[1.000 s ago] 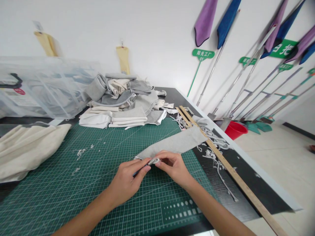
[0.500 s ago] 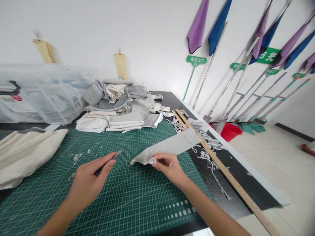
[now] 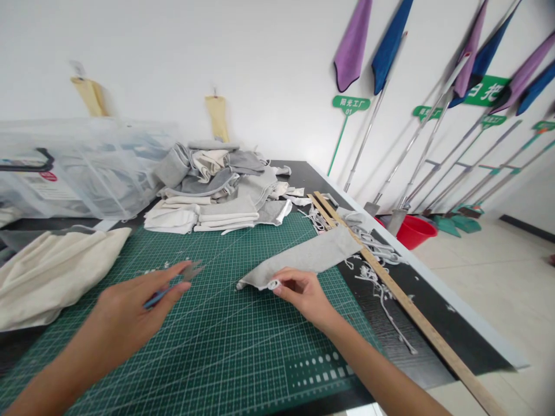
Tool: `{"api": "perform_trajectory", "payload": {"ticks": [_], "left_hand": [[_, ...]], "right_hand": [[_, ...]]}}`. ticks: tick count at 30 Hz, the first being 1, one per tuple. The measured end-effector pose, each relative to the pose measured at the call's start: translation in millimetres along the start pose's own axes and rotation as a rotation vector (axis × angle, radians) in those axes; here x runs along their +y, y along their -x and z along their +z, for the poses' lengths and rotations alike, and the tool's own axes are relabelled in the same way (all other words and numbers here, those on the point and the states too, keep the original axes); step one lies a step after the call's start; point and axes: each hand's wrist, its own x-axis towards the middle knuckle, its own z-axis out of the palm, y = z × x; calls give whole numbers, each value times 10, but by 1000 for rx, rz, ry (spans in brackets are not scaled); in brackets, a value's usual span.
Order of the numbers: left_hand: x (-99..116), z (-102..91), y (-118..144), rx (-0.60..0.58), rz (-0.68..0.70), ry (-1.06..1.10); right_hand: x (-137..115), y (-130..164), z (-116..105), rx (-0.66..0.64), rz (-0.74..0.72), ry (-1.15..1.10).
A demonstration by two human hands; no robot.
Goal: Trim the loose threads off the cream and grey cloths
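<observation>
My left hand [image 3: 134, 300] is closed on a pair of thread snips [image 3: 192, 271], with blue showing between the fingers. The snips' metal blades stick out past the fingertips, slightly parted, over the mat and apart from any cloth. My right hand [image 3: 301, 292] pinches the curled near edge of a grey fabric strip [image 3: 303, 254]. This strip stretches away to the right, its far end lying over a wooden ruler. Under both hands lies a green cutting mat [image 3: 217, 346] with a printed grid.
A heap of grey and white fabric pieces [image 3: 225, 190] sits at the back beside a clear plastic bin [image 3: 95, 173]. Cream cloth [image 3: 65, 266] lies at the left. Along the right run the wooden ruler [image 3: 416, 318] and loose thread scraps [image 3: 381, 289]. A red bucket [image 3: 416, 231] stands on the floor.
My left hand has drawn back to the left with the snips, turning so their two blades show. The right hand keeps its pinch on the strip. The view has shifted slightly left.
</observation>
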Motion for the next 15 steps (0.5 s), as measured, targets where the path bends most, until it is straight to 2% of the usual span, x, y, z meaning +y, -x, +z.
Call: {"api": "perform_trajectory", "payload": {"ticks": [3, 6, 11, 15], "left_hand": [[506, 234, -124, -137, 109, 115], [772, 497, -195, -217, 117, 255], [819, 835, -183, -189, 166, 395], [752, 943, -105, -154, 174, 404]], "right_hand": [[-24, 2, 5, 1, 0, 9], [-45, 3, 7, 5, 10, 0], [-30, -3, -1, 21, 37, -84], [-28, -10, -2, 34, 59, -131]]}}
